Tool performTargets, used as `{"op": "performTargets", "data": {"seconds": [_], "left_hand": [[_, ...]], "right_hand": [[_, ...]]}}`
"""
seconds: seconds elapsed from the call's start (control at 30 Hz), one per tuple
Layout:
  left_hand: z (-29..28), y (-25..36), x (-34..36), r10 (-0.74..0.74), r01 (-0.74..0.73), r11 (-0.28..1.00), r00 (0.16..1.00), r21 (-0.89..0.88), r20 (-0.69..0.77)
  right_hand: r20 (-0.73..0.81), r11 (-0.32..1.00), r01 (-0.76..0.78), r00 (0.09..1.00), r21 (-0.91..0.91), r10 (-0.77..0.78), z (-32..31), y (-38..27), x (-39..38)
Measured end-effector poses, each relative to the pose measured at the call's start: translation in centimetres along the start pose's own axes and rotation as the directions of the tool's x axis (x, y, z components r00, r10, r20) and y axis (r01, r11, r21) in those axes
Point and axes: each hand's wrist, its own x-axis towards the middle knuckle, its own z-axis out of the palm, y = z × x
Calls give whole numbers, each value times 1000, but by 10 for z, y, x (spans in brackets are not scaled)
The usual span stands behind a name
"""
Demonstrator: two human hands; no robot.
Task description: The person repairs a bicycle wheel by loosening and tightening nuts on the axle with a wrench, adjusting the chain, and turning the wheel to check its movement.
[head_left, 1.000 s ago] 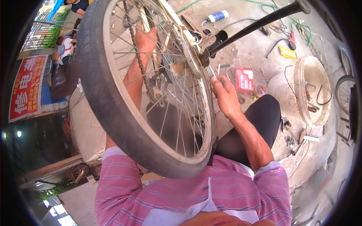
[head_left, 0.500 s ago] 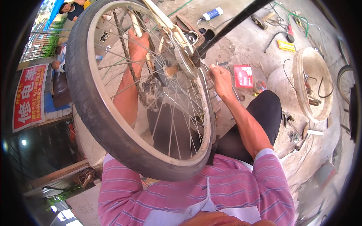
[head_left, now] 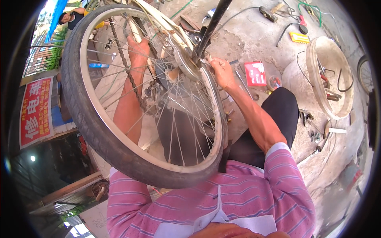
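Upward toward twelve, behind the bicycle wheel (head_left: 173, 74) at eleven o'clock, the left hand (head_left: 139, 48) curls around a pale tube (head_left: 135, 31); the right hand (head_left: 221, 72), forearm slanting toward eleven, pinches narrowly, its contents unclear.

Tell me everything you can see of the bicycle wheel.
The bicycle wheel tilts in front of the person's striped shirt. It has a dark tyre, a dull, metal-looking rim, thin spokes and a brownish hub. It sits in a pale frame. The left hand shows behind its spokes; the right hand is near its edge, contact unclear.
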Motion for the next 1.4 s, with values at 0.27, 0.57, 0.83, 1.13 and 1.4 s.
{"op": "performTargets", "data": {"seconds": [0.27,0.57,0.83,1.13,1.4], "left_hand": [[-6,-11,1,-23,23,1000,999,2,28],[2,-37,7,95,-109,971,993,-213,-75],[4,-23,0,73,-88,926,996,-367,-53],[0,-18,-1,-26,31,943,999,-333,21],[6,-32,2,-116,82,901,992,-426,-54]], "right_hand": [[-62,914,-227,974,-335,219,15,-119,-104],[-91,915,-325,946,-241,312,24,-117,-107],[-168,951,-304,942,-58,291,1,-98,-96],[56,992,74,995,103,-80,33,-171,-123],[293,966,255,921,46,-256,134,-319,-96]]}}
